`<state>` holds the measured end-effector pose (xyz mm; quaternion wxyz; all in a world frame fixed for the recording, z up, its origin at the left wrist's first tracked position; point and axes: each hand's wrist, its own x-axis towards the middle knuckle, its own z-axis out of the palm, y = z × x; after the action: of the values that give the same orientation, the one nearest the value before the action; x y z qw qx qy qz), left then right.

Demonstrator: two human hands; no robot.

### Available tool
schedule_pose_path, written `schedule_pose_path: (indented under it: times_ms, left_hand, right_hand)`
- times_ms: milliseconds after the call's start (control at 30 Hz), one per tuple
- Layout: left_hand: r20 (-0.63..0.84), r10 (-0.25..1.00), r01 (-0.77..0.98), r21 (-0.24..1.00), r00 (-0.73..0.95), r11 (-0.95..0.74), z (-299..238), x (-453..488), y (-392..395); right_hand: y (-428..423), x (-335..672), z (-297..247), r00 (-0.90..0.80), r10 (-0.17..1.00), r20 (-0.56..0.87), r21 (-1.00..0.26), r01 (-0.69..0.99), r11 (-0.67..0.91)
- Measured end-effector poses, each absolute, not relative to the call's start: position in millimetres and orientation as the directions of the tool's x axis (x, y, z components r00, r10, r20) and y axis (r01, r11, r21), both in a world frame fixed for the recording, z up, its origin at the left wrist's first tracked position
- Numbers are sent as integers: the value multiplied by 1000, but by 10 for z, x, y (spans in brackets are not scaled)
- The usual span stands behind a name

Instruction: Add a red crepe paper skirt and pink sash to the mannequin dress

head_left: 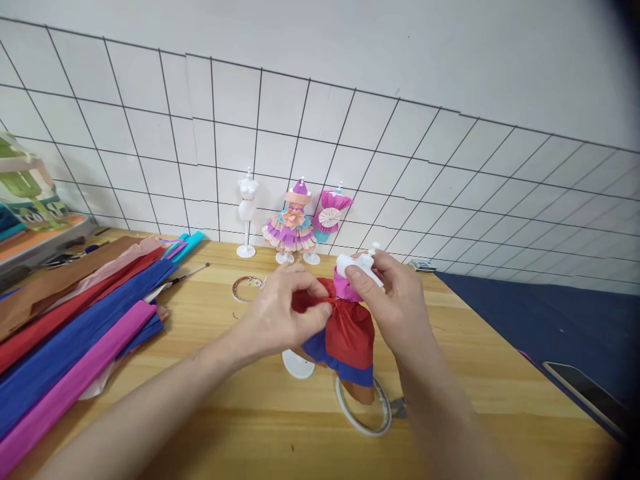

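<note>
A small white dress form (356, 265) is tilted to the right above the table, its upper body in my right hand (397, 293), which is closed around it. It wears a pink band (346, 288) at the chest and a layered skirt (351, 333) of red over blue over brown crepe paper. My left hand (295, 307) pinches the red layer at the waist between thumb and fingers. The form's round white base (299, 364) shows under my left hand. Part of the skirt is hidden behind that hand.
Rolls of coloured crepe paper (85, 333) lie at the left. Beneath the skirt is a tape roll (365, 430), with scissors (399, 407) beside it. Another roll (246, 289) lies farther back. A bare form (247, 207) and two dressed ones (291, 227) stand by the wall. A phone (585, 393) lies right.
</note>
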<state>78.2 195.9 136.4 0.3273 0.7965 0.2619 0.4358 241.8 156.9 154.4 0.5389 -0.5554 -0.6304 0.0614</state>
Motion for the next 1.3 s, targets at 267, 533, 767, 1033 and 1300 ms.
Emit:
schedule_pose_path:
  times_ms: [267, 533, 767, 1033, 1300]
  left_hand:
    - [619, 658, 162, 663, 429, -730, 1276, 835, 2010]
    - [580, 685, 135, 712, 441, -690, 1295, 831, 2028]
    - [589, 627, 127, 670, 510, -732, 1344, 761, 2021]
    - [580, 603, 120, 658, 548, -743, 1381, 742, 2018]
    - [524, 589, 100, 689, 615, -718, 1438, 697, 2019]
  right_hand:
    - [1445, 2519, 1513, 158, 703, 693, -602, 663, 444]
    - [1140, 2308, 1236, -104, 520, 848, -117, 920, 375]
    - [1257, 2259, 1249, -134, 520, 843, -13, 963, 268]
    - [1268, 2253, 1268, -85, 526, 846, -98, 946, 310]
    - [1256, 2239, 1289, -154, 503, 850, -24, 944, 330]
